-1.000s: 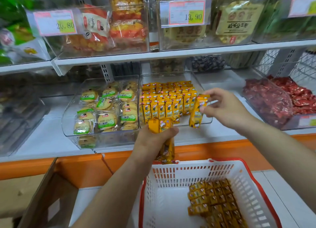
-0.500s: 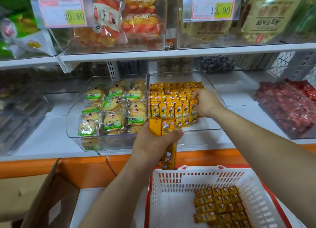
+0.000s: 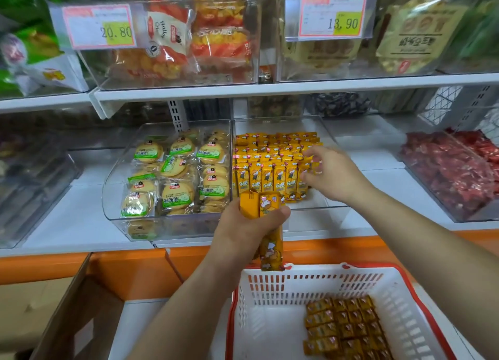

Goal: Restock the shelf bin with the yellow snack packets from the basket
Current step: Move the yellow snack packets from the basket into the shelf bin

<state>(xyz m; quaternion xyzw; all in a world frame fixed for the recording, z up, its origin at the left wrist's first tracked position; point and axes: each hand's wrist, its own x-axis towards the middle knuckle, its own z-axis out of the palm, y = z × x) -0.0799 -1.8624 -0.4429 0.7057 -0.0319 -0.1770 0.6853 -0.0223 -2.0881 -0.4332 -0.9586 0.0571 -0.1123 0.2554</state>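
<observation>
A clear shelf bin (image 3: 328,128) on the lower shelf holds rows of upright yellow snack packets (image 3: 270,159). My right hand (image 3: 333,174) reaches into the bin at the right end of the front row, its fingers and thumb pinching a yellow packet (image 3: 314,165) that stands there. My left hand (image 3: 251,228) hovers in front of the bin and grips a small bundle of yellow packets (image 3: 270,249) upright. Below, a white basket with a red rim (image 3: 270,286) holds several more yellow packets (image 3: 343,326) lying flat at its right side.
A clear bin of round biscuits (image 3: 175,176) adjoins the yellow bin on the left. A bin of red packets (image 3: 445,170) stands to the right. An upper shelf (image 3: 270,89) with price tags overhangs. An open cardboard box (image 3: 40,305) sits at lower left.
My right hand carried one yellow packet from in front of the shelf into the bin, to the right end of the front row. My left hand kept its bundle in place.
</observation>
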